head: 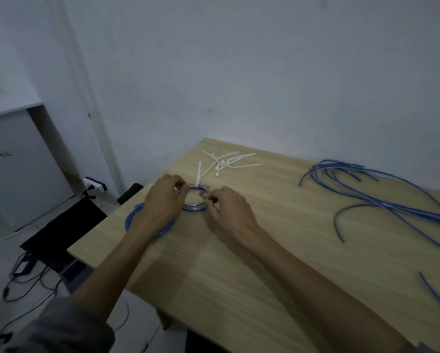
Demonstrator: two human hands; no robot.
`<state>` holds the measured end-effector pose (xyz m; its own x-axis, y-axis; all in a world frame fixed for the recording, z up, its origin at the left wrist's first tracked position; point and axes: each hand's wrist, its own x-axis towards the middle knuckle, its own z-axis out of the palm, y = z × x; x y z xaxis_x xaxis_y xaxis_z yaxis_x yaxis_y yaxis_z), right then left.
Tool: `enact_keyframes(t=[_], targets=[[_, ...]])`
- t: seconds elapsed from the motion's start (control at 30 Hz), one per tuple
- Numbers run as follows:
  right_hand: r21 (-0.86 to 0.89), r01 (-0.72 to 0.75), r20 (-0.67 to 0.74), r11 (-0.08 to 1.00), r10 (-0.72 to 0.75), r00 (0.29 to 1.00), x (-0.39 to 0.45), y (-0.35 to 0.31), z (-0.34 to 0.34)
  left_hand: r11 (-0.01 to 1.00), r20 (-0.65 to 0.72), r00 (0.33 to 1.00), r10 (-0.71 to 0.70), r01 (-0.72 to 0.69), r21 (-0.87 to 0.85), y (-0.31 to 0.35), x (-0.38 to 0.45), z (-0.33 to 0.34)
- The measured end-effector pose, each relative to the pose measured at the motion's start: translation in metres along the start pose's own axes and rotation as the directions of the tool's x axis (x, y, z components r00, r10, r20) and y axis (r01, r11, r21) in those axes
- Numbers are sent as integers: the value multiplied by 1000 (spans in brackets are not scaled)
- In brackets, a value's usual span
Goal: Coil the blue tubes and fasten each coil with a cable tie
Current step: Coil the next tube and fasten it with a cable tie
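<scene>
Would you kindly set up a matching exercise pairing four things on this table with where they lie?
Things:
1. small coil
2. spare cable ties
3. loose blue tubes
4. larger blue coil

Places:
A. right side of the table
B. between the left hand and right hand
C. under the left forearm, near the left edge
D. far side, near the wall

Pairs: 1-B, 2-D, 3-A, 4-C

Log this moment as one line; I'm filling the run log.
step: tying coil | left hand: pinches cable tie | right hand: holds coil | loose tubes: uncoiled
</scene>
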<state>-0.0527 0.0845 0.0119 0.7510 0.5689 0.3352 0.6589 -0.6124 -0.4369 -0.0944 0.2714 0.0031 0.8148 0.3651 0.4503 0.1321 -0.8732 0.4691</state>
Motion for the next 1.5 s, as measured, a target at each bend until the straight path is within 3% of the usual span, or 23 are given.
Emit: enact_keyframes(t=[0.17, 0.33, 0.6, 0.77, 1.03, 1.23, 1.37, 1.5], targets=[[-169, 2, -68, 986, -14, 998, -43, 61, -37, 973, 183, 957, 225, -210, -98, 61, -9, 37], [-410, -1, -120, 912, -53, 991, -90, 122, -71, 925, 299, 877, 377, -372, -74, 113, -20, 70], [-607, -103, -150, 788, 13, 989, -165, 189, -128, 790, 333, 723, 605, -599, -134, 185, -32, 115], [-622, -154, -167, 768, 63, 984, -198, 205, -146, 712, 368, 623, 690, -674, -196, 218, -37, 135], [-600, -270, -232, 753, 159, 959, -205, 224, -160, 668, 380, 569, 729, -713, -213, 248, -34, 149], [-540, -441, -280, 717, 341, 897, -200, 243, -169, 647, 307, 575, 759, -719, -253, 259, -29, 164], [-510, -444, -276, 737, 349, 896, -201, 245, -167, 611, 167, 592, 789, -726, -316, 261, -32, 176], [-478, -484, -288, 733, 390, 875, -198, 244, -170, 603, 221, 563, 796, -709, -366, 261, -35, 175]])
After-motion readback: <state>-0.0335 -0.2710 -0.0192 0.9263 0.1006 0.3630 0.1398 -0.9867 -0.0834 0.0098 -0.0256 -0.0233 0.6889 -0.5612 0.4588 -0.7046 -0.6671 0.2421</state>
